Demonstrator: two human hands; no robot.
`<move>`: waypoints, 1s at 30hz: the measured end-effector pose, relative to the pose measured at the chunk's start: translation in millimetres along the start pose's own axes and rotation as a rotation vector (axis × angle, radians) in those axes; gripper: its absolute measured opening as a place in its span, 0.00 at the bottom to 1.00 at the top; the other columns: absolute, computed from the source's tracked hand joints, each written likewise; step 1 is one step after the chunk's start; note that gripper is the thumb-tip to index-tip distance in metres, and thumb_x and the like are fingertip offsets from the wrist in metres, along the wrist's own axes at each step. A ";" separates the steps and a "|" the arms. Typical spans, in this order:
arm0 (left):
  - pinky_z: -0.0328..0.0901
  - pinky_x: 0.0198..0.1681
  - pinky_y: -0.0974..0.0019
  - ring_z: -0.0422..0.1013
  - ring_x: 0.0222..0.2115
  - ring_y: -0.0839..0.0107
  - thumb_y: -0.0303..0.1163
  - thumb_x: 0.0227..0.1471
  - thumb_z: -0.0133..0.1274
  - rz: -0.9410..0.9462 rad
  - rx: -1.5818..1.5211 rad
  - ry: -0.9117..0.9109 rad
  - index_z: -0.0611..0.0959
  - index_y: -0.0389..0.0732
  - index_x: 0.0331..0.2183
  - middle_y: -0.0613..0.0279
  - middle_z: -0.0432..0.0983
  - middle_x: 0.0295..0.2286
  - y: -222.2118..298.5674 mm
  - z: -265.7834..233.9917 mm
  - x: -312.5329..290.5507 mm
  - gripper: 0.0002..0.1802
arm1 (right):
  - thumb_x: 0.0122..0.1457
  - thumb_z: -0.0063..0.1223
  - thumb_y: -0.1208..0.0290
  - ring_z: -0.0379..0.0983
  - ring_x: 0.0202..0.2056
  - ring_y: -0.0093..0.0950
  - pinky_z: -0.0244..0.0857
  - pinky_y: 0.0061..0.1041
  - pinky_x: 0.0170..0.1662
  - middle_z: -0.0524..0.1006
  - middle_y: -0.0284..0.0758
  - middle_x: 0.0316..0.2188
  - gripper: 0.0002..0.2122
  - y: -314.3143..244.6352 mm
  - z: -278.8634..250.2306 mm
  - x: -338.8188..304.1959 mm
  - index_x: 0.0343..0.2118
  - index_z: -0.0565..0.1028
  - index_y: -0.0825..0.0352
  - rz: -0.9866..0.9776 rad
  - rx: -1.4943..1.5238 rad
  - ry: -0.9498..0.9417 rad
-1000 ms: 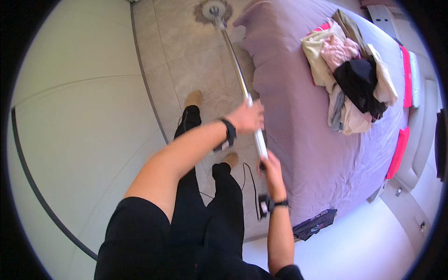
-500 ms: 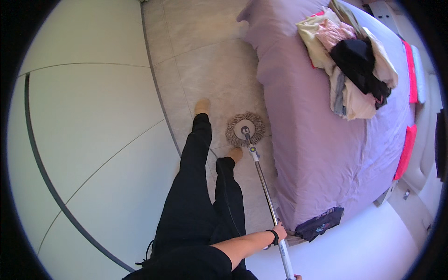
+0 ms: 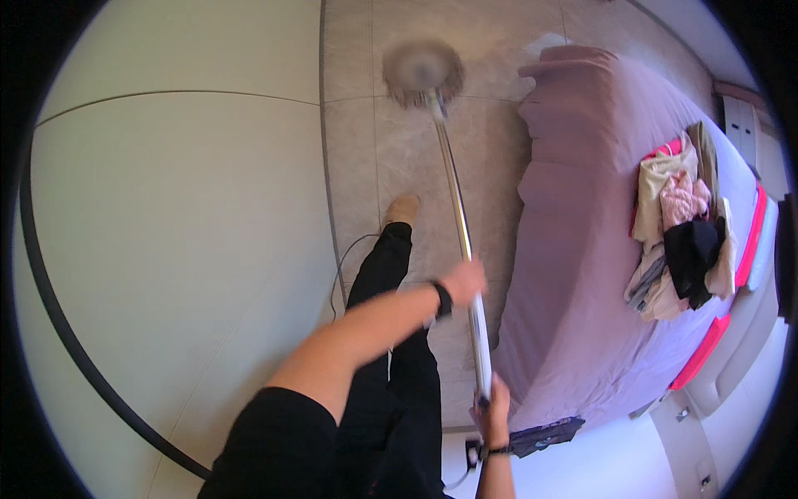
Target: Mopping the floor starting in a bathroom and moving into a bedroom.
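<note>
Both my hands are on the long silver and white handle of a mop (image 3: 454,183). My left hand (image 3: 464,283), with a black band at its wrist, is wrapped round the middle of the pole. Lower down, my right hand (image 3: 496,407) closes round the handle's near end; a dark band circles that wrist too. The round mop head (image 3: 423,68), brownish-grey and smeared by motion, is on the tiled floor (image 3: 349,158) far ahead of my feet.
A bed with a mauve cover (image 3: 573,233) runs along the right, bearing a pile of clothes (image 3: 686,241). Pale cabinet panels (image 3: 183,216) line the left. A thin cable (image 3: 338,274) lies by my tan-shod foot (image 3: 402,209). Dark cloth (image 3: 544,435) hangs at the bed's near end.
The mop head has gone from beside my feet to far ahead. My left arm reaches further forward along with the handle, and my right hand has come into fuller view. The bed appears further right.
</note>
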State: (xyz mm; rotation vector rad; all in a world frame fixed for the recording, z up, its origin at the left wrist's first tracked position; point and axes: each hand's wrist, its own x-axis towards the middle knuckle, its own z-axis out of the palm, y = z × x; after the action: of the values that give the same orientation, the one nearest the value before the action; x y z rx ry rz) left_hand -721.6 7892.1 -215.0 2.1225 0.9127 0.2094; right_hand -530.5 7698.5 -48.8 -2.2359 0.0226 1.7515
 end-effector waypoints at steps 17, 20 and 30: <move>0.50 0.56 0.52 0.53 0.56 0.57 0.28 0.42 0.51 -0.380 0.655 0.025 0.74 0.48 0.45 0.53 0.58 0.54 -200.0 -170.4 -39.8 0.23 | 0.53 0.49 0.65 0.61 0.15 0.20 0.58 0.21 0.14 0.66 0.29 0.18 0.13 -182.5 321.2 123.1 0.37 0.69 0.67 -0.481 -0.238 -0.534; 0.56 0.50 0.52 0.62 0.48 0.54 0.32 0.44 0.47 -0.220 0.494 0.174 0.79 0.45 0.30 0.51 0.71 0.41 -110.7 -70.6 -13.6 0.08 | 0.54 0.50 0.64 0.59 0.15 0.15 0.54 0.17 0.15 0.64 0.24 0.17 0.11 -113.3 176.2 120.8 0.34 0.70 0.67 -0.493 -0.275 -0.465; 0.61 0.32 0.55 0.71 0.25 0.60 0.33 0.35 0.51 0.271 -0.156 -0.239 0.78 0.49 0.18 0.61 0.72 0.18 328.5 240.4 -100.2 0.02 | 0.56 0.44 0.69 0.60 0.15 0.17 0.54 0.18 0.16 0.65 0.26 0.15 0.08 186.5 -235.2 -118.7 0.27 0.71 0.69 -0.241 -0.351 0.072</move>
State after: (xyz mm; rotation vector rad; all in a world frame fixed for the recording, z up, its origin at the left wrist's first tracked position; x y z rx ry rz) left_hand -514.7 7539.9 -120.8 2.0663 0.4541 0.1544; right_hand -374.7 7442.9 72.1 -2.4147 -0.5561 1.6450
